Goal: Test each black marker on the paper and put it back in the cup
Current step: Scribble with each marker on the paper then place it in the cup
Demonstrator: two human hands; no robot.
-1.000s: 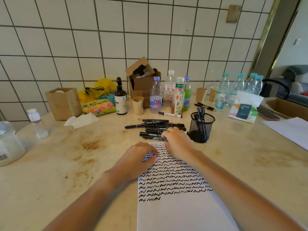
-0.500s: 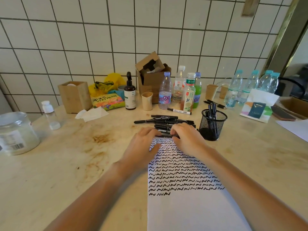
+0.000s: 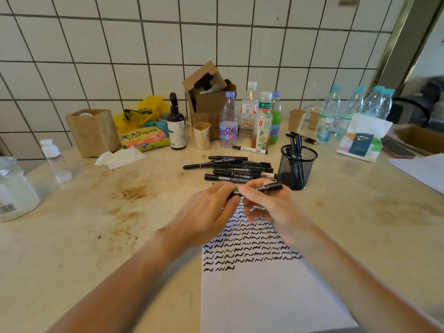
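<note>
Both hands lifted off paper (image 3: 264, 296); left hand (image 3: 206, 215), right hand (image 3: 271, 205) now pinching 1 marker (image 3: 266, 187) horizontally.

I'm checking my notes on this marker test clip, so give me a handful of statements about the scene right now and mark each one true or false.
1. Both hands hold one black marker above the paper. True: the left hand and right hand both grip it.
2. The mesh cup is empty. False: a few markers stand in it.
3. The paper carries rows of black squiggles. True.
4. The loose markers lie to the right of the mesh cup. False: they lie to its left.
5. The mesh cup lies on its side. False: it stands upright.
</note>
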